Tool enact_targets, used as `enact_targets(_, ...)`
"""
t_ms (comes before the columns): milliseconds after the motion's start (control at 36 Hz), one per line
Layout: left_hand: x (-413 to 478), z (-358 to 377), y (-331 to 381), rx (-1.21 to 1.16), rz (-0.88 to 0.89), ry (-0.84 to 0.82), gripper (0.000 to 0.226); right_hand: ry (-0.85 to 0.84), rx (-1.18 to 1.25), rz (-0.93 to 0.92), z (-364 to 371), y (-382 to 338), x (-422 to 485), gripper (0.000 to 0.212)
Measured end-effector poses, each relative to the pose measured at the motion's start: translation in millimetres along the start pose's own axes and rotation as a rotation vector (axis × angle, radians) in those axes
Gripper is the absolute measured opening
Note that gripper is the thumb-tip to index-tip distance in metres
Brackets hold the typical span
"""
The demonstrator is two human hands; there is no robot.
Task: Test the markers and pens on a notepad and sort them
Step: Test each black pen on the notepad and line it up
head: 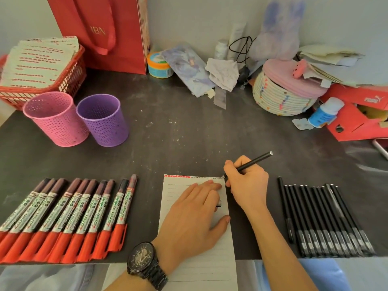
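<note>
Desk (pixel 189 133): dark, matt, scuffed, pale specks. Notepad (pixel 210 265): lined paper, matt. Markers (pixel 63 217): glossy printed barrels, smooth red plastic caps. Pen (pixel 252 162): black matt barrel, bright metallic end. Pens (pixel 325 217): same matt black, silvery bands. Pink cup (pixel 56 120), purple cup (pixel 105 120): perforated walls, dull sheen; plastic or coated metal, cannot tell. Watch (pixel 144 263): dark metal bracelet, glossy links. Basket (pixel 279 99): coiled rope, rough. Bag (pixel 105 28): red paper, slight gloss.

The scuffed dark grey worktop (pixel 189 133) carries a lined white paper notepad (pixel 212 265) near centre. A row of red-capped markers (pixel 63 217) lies near left and a row of slim black pens (pixel 323 217) near right. A pink perforated cup (pixel 56 120) and a purple perforated cup (pixel 105 120) stand just beside each other at the left, and a woven rope basket (pixel 281 97) sits far right.
</note>
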State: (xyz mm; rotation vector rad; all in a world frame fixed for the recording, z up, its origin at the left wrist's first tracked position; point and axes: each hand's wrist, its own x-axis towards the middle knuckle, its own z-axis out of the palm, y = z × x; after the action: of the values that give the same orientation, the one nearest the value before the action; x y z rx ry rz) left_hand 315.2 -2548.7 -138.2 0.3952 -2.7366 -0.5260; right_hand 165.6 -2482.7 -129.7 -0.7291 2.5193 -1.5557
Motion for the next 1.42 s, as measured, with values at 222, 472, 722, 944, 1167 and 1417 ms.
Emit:
enact_targets(222, -0.3, -0.9, 0.4, 0.000, -0.008, -0.008, 0.026, 0.001, -0.026, 0.009, -0.6, -0.7, -0.2, 0.031)
enact_targets(472, -3.0, -0.9, -5.2, -0.184, -0.038, -0.052, 0.034, 0.020, -0.039, 0.011, 0.5, 2.4, 0.7, 0.032)
enact_targets(722, 4.9, -4.1, -19.4, -0.372, -0.160, 0.088, 0.038, -0.112, 0.675, 0.161, -24.4, -12.9, -18.2, 0.025)
enact_targets(944, 6.7, -5.9, -18.2, -0.358, -0.133, 0.056, 0.047, -0.142, 0.660, 0.114, -32.7, -16.3, -53.6, 0.020)
enact_targets(1167, 5.0, -11.5, -17.3, -0.355, -0.051, 0.087, 0.033, -0.238, 0.326, -0.006, -26.7, -17.6, -62.9, 0.016)
enact_targets(1417, 8.9, -12.5, -15.9, -0.255, -0.027, 0.040, 0.009, -0.124, 0.232, 0.026, -18.9, -21.6, -72.1, 0.018)
